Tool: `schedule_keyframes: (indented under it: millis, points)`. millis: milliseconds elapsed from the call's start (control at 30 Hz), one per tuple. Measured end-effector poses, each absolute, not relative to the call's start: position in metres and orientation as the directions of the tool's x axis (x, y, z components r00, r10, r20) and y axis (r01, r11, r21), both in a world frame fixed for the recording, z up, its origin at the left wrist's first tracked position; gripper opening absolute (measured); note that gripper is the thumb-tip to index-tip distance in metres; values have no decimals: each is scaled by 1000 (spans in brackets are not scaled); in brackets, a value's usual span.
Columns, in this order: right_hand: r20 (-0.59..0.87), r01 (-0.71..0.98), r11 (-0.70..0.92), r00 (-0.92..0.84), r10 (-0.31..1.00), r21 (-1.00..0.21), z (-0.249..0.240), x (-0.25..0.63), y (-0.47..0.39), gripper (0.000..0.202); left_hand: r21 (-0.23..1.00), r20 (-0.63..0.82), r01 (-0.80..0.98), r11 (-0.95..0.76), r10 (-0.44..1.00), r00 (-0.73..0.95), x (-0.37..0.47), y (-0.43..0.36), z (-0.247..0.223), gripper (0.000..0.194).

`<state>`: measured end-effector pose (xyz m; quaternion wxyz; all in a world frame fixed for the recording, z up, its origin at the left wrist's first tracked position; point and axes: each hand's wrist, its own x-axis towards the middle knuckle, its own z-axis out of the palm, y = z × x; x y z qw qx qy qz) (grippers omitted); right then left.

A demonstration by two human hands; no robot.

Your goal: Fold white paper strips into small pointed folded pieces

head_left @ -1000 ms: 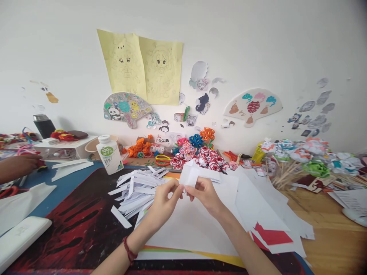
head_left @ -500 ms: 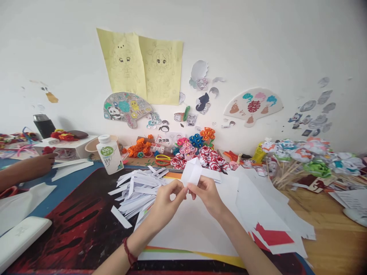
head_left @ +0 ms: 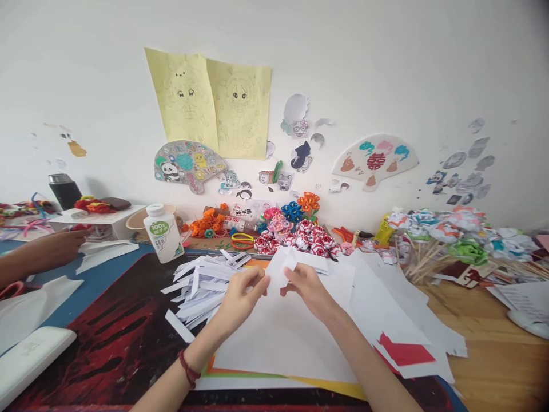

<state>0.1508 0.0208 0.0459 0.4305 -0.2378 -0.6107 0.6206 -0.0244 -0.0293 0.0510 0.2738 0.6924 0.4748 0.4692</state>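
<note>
A small piece of folded white paper (head_left: 281,260) is held up over the white sheets on the table. My right hand (head_left: 311,289) grips its right side between thumb and fingers. My left hand (head_left: 242,294), with a dark red cord bracelet on the wrist, is closed in a pinch at the paper's lower left edge. White on white makes that edge hard to see. Beneath both hands lies a large white sheet (head_left: 283,343) over coloured sheets. A heap of white paper strips (head_left: 201,289) lies left of my left hand.
A white bottle (head_left: 163,233) stands behind the strips. Paper flowers (head_left: 306,237) line the back, and stick flowers (head_left: 448,229) are at the right. Another person's hand (head_left: 64,247) is at the far left, near a white case (head_left: 34,366). White sheets (head_left: 394,309) spread to the right.
My hands have moved apart: the left slightly left, while the right stays near the paper's right side. The folded paper has dropped a little and tilted. The other person's hand has shifted slightly.
</note>
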Motion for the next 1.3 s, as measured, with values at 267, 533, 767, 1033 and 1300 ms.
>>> schedule_keyframes:
  millis: [267, 533, 767, 1033, 1300]
  points:
    - [238, -180, 177, -418, 877, -968, 38, 170, 42, 32, 777, 262, 486, -401, 907, 330, -51, -23, 62, 29]
    - [91, -7, 99, -453, 887, -995, 25, 176, 47, 46, 794, 248, 500, -345, 935, 252, -50, -12, 43, 23]
    - [-122, 208, -10, -532, 838, -978, -2, 192, 40, 41, 663, 167, 650, -372, 920, 355, -45, -13, 29, 7]
    - [159, 493, 401, -461, 873, -772, -8, 195, 39, 9, 535, 169, 754, -381, 923, 347, -36, -10, 16, 6]
    - [182, 454, 421, -480, 858, -785, -7, 190, 38, 7, 483, 231, 770, -417, 909, 347, -33, -11, 10, 26]
